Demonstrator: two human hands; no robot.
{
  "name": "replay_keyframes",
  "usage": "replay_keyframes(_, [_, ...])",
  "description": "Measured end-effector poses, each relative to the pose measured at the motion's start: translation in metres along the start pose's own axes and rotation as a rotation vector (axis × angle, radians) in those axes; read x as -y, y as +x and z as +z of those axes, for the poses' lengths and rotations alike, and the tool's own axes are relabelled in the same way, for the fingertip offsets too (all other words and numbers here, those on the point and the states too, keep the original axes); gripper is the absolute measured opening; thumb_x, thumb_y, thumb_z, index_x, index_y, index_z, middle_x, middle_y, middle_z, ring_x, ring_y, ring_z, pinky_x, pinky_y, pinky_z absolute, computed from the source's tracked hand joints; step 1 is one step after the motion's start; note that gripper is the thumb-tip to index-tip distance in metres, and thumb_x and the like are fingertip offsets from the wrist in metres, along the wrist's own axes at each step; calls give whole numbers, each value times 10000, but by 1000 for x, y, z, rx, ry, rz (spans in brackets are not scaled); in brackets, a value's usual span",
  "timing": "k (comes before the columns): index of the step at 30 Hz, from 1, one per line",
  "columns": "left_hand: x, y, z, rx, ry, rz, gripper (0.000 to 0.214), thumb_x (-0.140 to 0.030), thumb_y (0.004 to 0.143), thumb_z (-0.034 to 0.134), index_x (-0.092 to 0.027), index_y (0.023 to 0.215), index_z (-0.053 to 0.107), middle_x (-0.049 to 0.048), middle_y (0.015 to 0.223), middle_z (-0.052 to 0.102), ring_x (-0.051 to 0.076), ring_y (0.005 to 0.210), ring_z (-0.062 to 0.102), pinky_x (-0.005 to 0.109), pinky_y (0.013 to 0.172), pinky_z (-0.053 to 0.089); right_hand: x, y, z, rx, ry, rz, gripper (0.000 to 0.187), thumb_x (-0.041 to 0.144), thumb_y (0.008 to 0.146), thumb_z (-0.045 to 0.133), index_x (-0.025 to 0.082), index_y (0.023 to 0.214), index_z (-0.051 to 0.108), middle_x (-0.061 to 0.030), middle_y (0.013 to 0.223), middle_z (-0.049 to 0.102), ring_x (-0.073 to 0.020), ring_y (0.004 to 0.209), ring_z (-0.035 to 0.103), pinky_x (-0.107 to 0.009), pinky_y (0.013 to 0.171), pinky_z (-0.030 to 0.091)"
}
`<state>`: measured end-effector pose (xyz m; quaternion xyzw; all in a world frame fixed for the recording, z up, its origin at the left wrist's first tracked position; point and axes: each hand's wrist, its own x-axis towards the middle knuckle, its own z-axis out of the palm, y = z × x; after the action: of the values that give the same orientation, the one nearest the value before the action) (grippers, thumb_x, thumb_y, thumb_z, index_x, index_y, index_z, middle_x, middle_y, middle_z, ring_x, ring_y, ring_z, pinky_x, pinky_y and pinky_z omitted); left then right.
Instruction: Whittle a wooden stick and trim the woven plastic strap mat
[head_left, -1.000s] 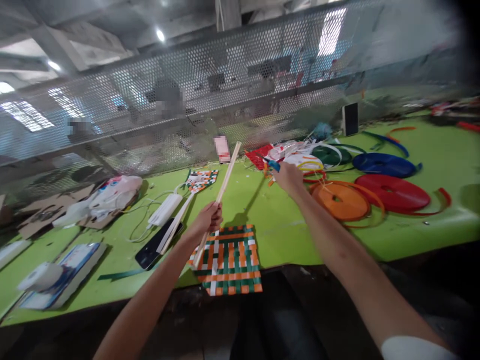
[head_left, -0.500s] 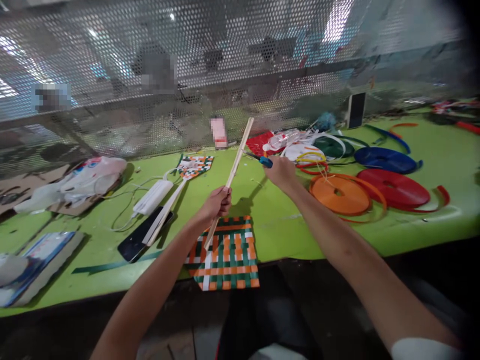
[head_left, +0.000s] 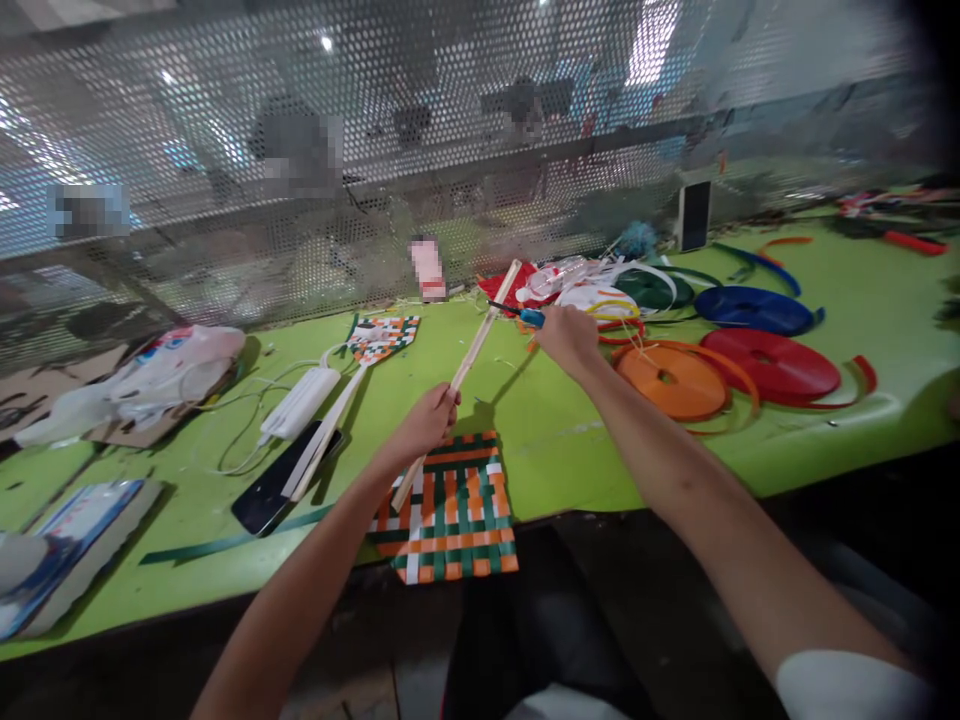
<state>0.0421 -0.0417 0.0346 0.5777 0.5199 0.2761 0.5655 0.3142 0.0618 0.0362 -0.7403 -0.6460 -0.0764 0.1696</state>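
Note:
My left hand is closed around a long, pale bamboo stick, which slants up and away. My right hand grips a blue-handled tool with a thin dark tip; its exact kind is unclear. That tip lies across the upper part of the stick. Below my left hand, a woven mat of orange, green and white strips hangs slightly over the table's front edge. The stick's lower end is above this mat. Further back left lies a smaller woven fan with a pale split handle.
Rolls of orange, red and blue strip lie to the right. A black phone, a white power strip and a plastic bag are left. A perforated metal screen borders the green table's back.
My right hand has brought the tool's tip from beside the stick onto its upper part. The stick leans a little more to the right, and the view has shifted slightly.

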Motion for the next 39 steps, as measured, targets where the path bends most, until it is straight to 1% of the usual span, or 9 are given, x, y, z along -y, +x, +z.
replay_keyframes(5, [7, -1, 1, -112, 288, 153, 274, -334, 1077, 344, -208, 856, 444, -50, 631, 423, 90, 490, 363, 218, 480, 286, 0, -1, 0, -25, 7, -15, 360, 412, 1004, 558, 157, 1131, 777, -186, 1021, 755, -324, 961, 714, -390, 842, 494])
replay_keyframes(9, [11, -1, 2, -170, 482, 211, 274, -322, 1077, 322, -210, 867, 459, -21, 645, 484, 126, 553, 439, 255, 534, 310, -3, 3, 4, -20, -5, -18, 308, 320, 995, 560, 145, 1131, 773, -180, 1025, 760, -319, 963, 716, -390, 847, 493])
replay_keyframes(12, [15, 1, 4, -154, 466, 180, 273, -350, 1077, 314, -217, 887, 458, -28, 638, 473, 129, 530, 429, 260, 521, 295, -5, 7, 7, 4, -29, -16, 300, 245, 982, 547, 114, 1136, 769, -201, 1049, 758, -325, 995, 710, -394, 862, 490])
replay_keyframes(16, [13, -3, 7, -124, 430, 168, 297, -387, 1083, 290, -221, 900, 456, -39, 639, 453, 125, 516, 403, 264, 523, 292, -7, 12, 8, 3, -44, -16, 328, 186, 992, 491, 114, 1164, 762, -205, 1077, 754, -326, 1015, 709, -400, 879, 483])
replay_keyframes(21, [5, -24, 7, -166, 574, 134, 286, -355, 1083, 289, -227, 885, 449, -28, 637, 468, 150, 557, 431, 293, 562, 290, -7, 14, 9, 41, -70, -17, 366, 163, 1007, 444, 129, 1197, 755, -210, 1122, 746, -328, 1056, 704, -404, 901, 475])
replay_keyframes(25, [3, -37, 3, -183, 636, 112, 289, -353, 1086, 270, -229, 900, 453, -16, 651, 490, 168, 580, 452, 309, 590, 290, 0, 12, 9, 51, -71, -45, 360, 195, 1018, 446, 121, 1177, 760, -209, 1086, 755, -323, 1038, 709, -391, 888, 479])
replay_keyframes(31, [2, -60, -4, -176, 713, 135, 263, -337, 1083, 271, -240, 895, 428, -10, 667, 496, 185, 596, 471, 321, 609, 287, 6, 12, 6, 41, -64, -110, 367, 180, 1036, 425, 109, 1188, 752, -217, 1073, 760, -316, 1032, 716, -395, 895, 497])
replay_keyframes(36, [14, -96, -13, -138, 733, 122, 256, -351, 1066, 299, -248, 857, 404, 9, 691, 499, 198, 621, 482, 336, 618, 297, -19, 20, 6, 18, -68, 71, 360, 138, 1007, 443, 83, 1154, 767, -238, 1083, 752, -356, 1030, 723, -439, 875, 522])
replay_keyframes(39, [26, -110, -25, -169, 679, 93, 289, -405, 1078, 271, -253, 865, 395, -9, 667, 470, 191, 601, 460, 335, 602, 287, -27, 18, 6, 13, -41, 112, 344, 132, 989, 469, 70, 1155, 764, -248, 1092, 746, -362, 1040, 718, -446, 882, 522])
